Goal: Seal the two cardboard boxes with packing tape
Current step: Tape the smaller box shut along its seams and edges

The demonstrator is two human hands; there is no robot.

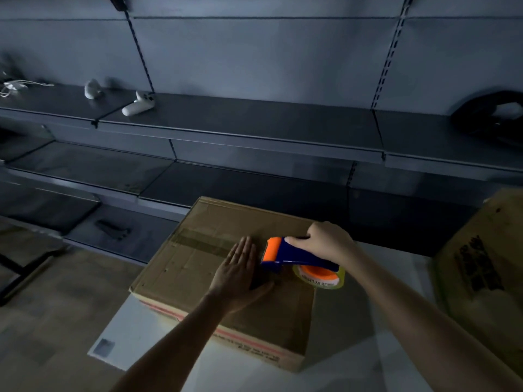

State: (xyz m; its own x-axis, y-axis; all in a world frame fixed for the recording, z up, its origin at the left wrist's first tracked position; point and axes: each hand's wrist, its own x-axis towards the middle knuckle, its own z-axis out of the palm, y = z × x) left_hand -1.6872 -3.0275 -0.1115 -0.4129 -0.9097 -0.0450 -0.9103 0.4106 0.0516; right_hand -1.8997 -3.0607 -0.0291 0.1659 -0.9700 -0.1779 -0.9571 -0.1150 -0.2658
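Note:
A closed cardboard box (198, 267) lies on a white table (133, 332) in front of me. A strip of tape runs along its top seam from the left. My left hand (237, 270) presses flat on the box top, fingers straight, just left of the dispenser. My right hand (325, 241) grips the handle of a blue and orange tape dispenser (294, 257), whose orange roller sits on the seam. Its roll of tape (319, 277) hangs by the box's right edge. A second cardboard box (486, 267) stands at the far right, partly cut off by the frame.
Dark metal shelving (254, 131) runs along the wall behind the table. Two white controllers (138, 104) and a cable lie on the upper shelf at left. A black round object (492, 120) sits on the shelf at right. Wooden floor shows at lower left.

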